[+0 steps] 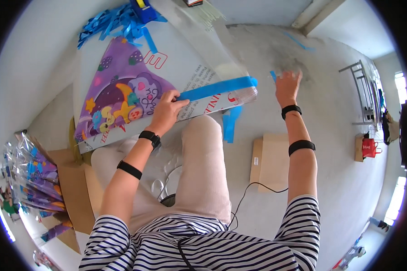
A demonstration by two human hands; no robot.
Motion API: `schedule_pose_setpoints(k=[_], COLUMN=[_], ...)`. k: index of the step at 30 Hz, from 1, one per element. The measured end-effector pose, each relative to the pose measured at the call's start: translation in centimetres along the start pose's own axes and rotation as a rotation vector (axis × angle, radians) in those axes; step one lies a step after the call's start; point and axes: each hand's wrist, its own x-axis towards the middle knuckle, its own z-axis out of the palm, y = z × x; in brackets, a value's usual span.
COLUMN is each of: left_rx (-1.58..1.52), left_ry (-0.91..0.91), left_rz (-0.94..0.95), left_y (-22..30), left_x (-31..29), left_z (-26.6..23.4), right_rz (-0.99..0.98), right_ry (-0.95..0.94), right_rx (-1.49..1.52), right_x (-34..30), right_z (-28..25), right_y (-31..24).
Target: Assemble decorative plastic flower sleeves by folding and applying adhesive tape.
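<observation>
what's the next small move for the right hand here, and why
I'd probably bring the right hand over to the right end of the long blue strip to steady it: the left hand has its fingers at the strip's left end, while the right end has no hand on it.

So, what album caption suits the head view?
Left hand on a blue strip near a purple cartoon-printed sheet; right hand outstretched.

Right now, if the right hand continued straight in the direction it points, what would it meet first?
Probably the loose blue strip on the grey floor; the right hand might pass above it, since its height over the floor is unclear.
</observation>
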Motion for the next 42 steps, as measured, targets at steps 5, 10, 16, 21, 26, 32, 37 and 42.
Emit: schedule_pose_setpoints(k=[5, 10, 16, 21, 26, 32, 37, 42], left_rx=[0.019, 0.019, 0.071, 0.064, 0.033, 0.026, 0.029, 0.037], left_ry=[-0.012, -0.033, -0.065, -0.038, -0.048, -0.054, -0.066, -0.062], left_rz=[-0.018, -0.001, -0.006, -0.001, -0.003, -0.016, -0.026, -0.022], left_y=[0.2, 0.3, 0.6, 0.9, 0.9, 1.0, 1.1, 1.0], left_x=[0.2, 0.2, 0.4, 0.6, 0.6, 0.7, 0.8, 0.8], left_z=[0.0, 0.0, -0.2, -0.2, -0.2, -0.2, -0.2, -0.2], right_rz=[0.646, 0.912, 1.238, 1.246, 1.266, 1.176, 0.747, 0.818], right_ry=[-0.714, -0.971, -1.066, -0.926, -0.815, -0.718, -0.604, -0.526], right_rx=[1.242, 2.619, 2.855, 2.465, 2.490, 2.516, 2.944, 2.919], right_x=[-5.5, -11.5, -8.3, -7.2, -7.1, -4.6, -3.0, -2.7], right_z=[4.4, 4.7, 7.8, 9.3, 8.3, 6.2, 5.3, 5.6], right_y=[-0.4, -10.7, -14.4, -13.8, -13.8, -12.3, -10.3, -9.3])
